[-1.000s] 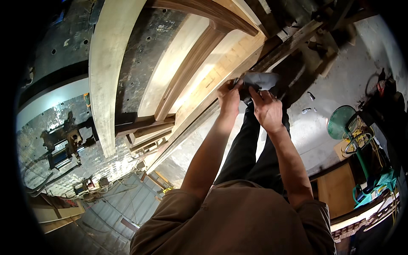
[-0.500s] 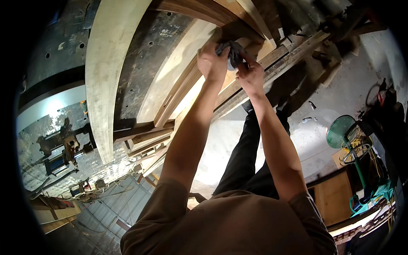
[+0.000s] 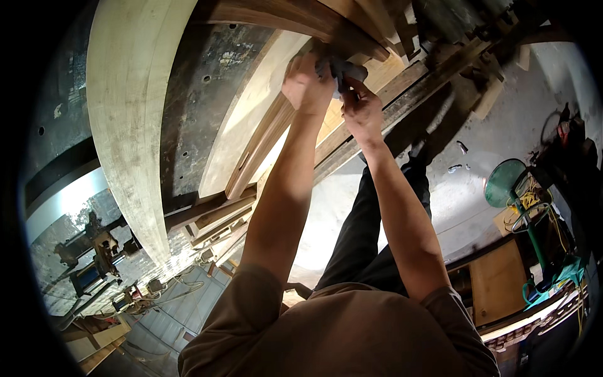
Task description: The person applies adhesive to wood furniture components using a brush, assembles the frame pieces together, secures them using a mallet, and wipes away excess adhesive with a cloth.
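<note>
Both my hands are up at the top middle, close together over the stacked boards. Between them is a crumpled grey fabric bundle (image 3: 344,70); whether it is a glove or a rag I cannot tell. My left hand (image 3: 306,85), slightly blurred, has its fingers closed at the bundle's left side. On the right side my right hand (image 3: 363,113) pinches the lower edge with bent fingers. Below the hands lie brown wooden pieces (image 3: 260,151) and a pale board (image 3: 248,116).
A long pale curved board (image 3: 129,113) lies on the dark metal bench top (image 3: 204,94) to the left. Dark wooden beams (image 3: 295,19) cross the top. A green round-topped stool (image 3: 505,182) stands at the right on the grey floor (image 3: 477,207), beside yellow cords (image 3: 532,200).
The grey bundle has been turned and partly spread between my hands. Both hands have shifted slightly, the right one a little lower and to the left. The view has tilted a little.
</note>
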### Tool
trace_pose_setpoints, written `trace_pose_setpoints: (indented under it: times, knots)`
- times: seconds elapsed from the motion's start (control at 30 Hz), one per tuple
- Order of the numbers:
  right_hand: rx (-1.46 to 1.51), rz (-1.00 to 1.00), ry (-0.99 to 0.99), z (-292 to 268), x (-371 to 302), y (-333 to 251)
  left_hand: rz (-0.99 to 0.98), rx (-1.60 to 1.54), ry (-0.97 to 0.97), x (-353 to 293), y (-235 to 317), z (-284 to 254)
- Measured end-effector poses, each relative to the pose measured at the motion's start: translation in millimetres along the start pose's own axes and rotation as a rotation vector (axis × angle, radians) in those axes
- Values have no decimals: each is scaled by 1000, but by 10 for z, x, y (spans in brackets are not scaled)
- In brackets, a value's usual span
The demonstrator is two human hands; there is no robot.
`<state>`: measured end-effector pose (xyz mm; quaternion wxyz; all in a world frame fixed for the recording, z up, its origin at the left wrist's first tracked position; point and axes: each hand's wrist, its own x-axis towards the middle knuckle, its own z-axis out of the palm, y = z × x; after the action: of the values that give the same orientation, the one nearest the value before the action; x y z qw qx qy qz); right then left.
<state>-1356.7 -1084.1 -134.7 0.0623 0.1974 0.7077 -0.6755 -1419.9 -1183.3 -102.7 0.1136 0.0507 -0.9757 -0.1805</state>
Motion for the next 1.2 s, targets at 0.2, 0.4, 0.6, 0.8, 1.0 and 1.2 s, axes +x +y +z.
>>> trace_pose_setpoints:
  times: [0.2, 0.4, 0.6, 0.8, 1.0, 1.2]
  knots:
    - [-393, -333, -38, -172, 70, -68, 145, -138, 34, -282, -121, -117]
    - [-460, -252, -129, -269, 173, -78, 91, -230, -145, -515, 19, -153]
    - [-474, -215, -152, -309, 325, -61, 53, -317, -249, -503, 23, -24]
    - [-538, -294, -211, -396, 384, -85, 84, -356, -209, -471, 50, 10]
    - [-548, -299, -225, -354, 336, -376, -32, -471, -163, -444, 134, -117]
    - [-325, -486, -381, -230, 63, -1020, -622, -1423, -87, -466, 142, -498]
